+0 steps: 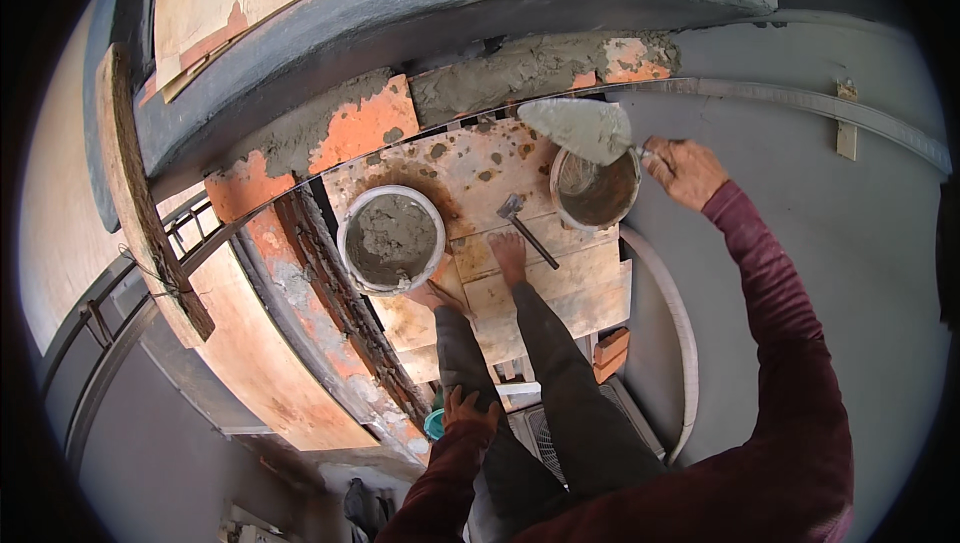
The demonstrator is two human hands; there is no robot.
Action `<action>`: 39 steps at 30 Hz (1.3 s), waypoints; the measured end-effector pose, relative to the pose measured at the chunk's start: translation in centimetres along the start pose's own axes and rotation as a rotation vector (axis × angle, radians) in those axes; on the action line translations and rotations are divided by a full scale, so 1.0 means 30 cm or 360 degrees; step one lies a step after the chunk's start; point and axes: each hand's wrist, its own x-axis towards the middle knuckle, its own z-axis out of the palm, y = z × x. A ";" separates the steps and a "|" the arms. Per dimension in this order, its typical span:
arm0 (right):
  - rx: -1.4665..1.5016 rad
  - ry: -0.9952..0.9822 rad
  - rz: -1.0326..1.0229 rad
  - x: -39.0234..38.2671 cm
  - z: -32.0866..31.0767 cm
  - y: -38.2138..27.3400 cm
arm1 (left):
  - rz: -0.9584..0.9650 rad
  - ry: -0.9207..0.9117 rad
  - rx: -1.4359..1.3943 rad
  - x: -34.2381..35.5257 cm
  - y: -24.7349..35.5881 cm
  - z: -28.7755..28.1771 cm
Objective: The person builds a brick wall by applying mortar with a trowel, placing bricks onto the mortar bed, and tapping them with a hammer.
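A mortar bucket [342,243] stands on planks [590,288], a partly mortared brick course [370,128] beyond it. Below and right of the bucket, the left hand [470,409] rests on a leg [462,348], fingers loosely apart. Farther right, past a hammer [512,208], is a mortar-smeared trowel [585,130], its handle wrapped by the right hand [686,174]. Mortaring seems underway; the next move probably calls for a steady, level blade.
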 end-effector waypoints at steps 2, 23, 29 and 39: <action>0.0446 0.0027 0.0031 -0.025 0.278 0.006 | -0.0007 -0.0022 0.0012 -0.010 -0.007 0.015; 0.1311 0.0728 0.0318 0.435 1.199 -0.465 | 0.0204 -0.0205 0.0158 0.022 -0.183 -0.072; 0.0421 -0.0073 -0.0108 0.049 0.931 -0.507 | 0.0245 -0.0127 0.0051 0.018 -0.249 -0.064; -0.0539 -0.0152 -0.0560 0.516 1.072 -1.013 | 0.0181 -0.0141 -0.0167 0.006 -0.282 0.002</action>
